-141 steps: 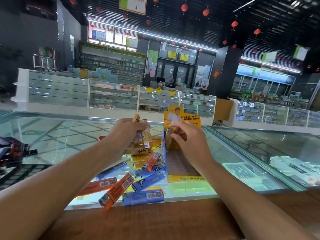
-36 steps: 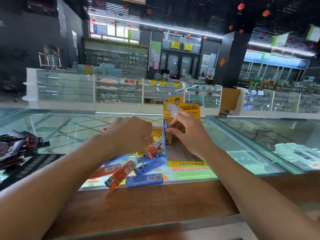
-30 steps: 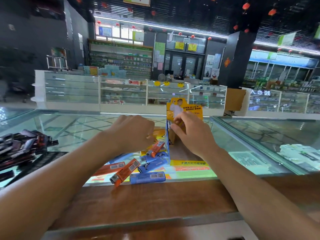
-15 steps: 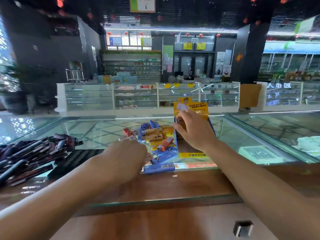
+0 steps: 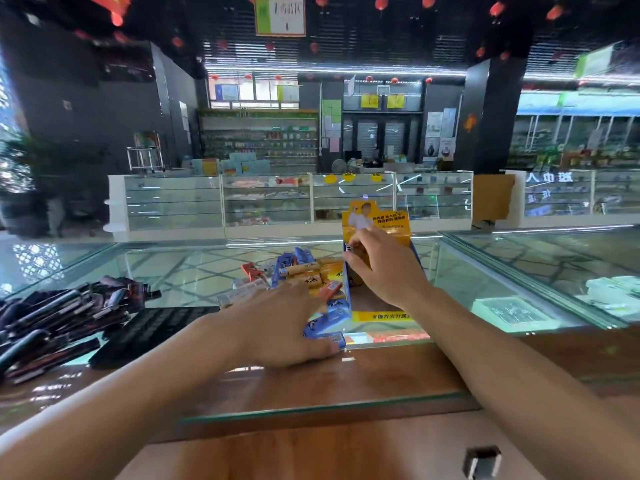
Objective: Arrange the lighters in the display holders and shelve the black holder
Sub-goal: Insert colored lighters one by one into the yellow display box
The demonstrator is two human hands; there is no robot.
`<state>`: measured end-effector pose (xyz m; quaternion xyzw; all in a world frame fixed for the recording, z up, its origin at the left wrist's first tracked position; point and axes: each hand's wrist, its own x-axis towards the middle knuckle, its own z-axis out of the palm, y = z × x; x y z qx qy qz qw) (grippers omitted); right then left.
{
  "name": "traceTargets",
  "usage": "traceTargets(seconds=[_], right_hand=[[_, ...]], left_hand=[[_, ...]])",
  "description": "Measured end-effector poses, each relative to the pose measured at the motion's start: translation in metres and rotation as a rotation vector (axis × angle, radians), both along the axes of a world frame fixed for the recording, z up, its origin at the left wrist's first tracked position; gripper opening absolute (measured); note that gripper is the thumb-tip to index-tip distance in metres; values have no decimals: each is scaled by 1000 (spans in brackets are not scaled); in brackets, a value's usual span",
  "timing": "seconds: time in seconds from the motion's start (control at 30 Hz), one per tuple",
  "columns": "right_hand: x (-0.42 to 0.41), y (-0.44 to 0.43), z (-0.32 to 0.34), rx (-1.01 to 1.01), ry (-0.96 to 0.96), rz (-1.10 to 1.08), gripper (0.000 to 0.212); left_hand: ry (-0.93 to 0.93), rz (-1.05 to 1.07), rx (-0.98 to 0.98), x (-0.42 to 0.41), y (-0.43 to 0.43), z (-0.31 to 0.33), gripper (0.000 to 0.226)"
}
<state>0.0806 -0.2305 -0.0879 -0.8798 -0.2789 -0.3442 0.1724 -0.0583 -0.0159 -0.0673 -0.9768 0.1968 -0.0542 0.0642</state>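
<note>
A yellow and blue cardboard display holder (image 5: pixel 377 221) stands upright on the glass counter. My right hand (image 5: pixel 388 271) reaches into it and pinches a lighter (image 5: pixel 349 249) by its metal top at the holder's left wall. Loose blue, orange and yellow lighters (image 5: pixel 304 271) lie in a pile left of the holder. My left hand (image 5: pixel 277 323) lies spread over the nearest ones, its thumb touching a blue lighter (image 5: pixel 334 337) at the glass's front edge. A flat black holder (image 5: pixel 149 330) lies further left.
A heap of dark lighters (image 5: pixel 52 317) covers the counter's left end. A wooden ledge (image 5: pixel 346 379) runs along the near side of the glass counter (image 5: pixel 502 271), with a small metal knob (image 5: pixel 481 462) below. Glass showcases (image 5: pixel 266 199) stand across the aisle.
My left hand came down from the top of the pile to the lighters at the front edge and spread flat. The view swung left, revealing the black holder. My right hand stayed at the holder.
</note>
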Motion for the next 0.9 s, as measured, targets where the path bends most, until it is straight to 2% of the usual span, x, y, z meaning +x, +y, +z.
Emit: traceTargets(seconds=[0.13, 0.4, 0.53, 0.77, 0.9], right_hand=[[3, -1, -1, 2, -5, 4, 25], [6, -1, -4, 17, -14, 35, 23], [7, 0, -5, 21, -33, 44, 23], [6, 4, -6, -9, -87, 11, 25], [3, 7, -6, -65, -122, -50, 28]], left_hand=[[-94, -54, 76, 9, 2, -15, 77], [-275, -81, -51, -6, 14, -32, 65], [-266, -19, -36, -24, 20, -31, 64], [-247, 97, -32, -46, 23, -25, 48], [-263, 151, -51, -56, 31, -25, 50]])
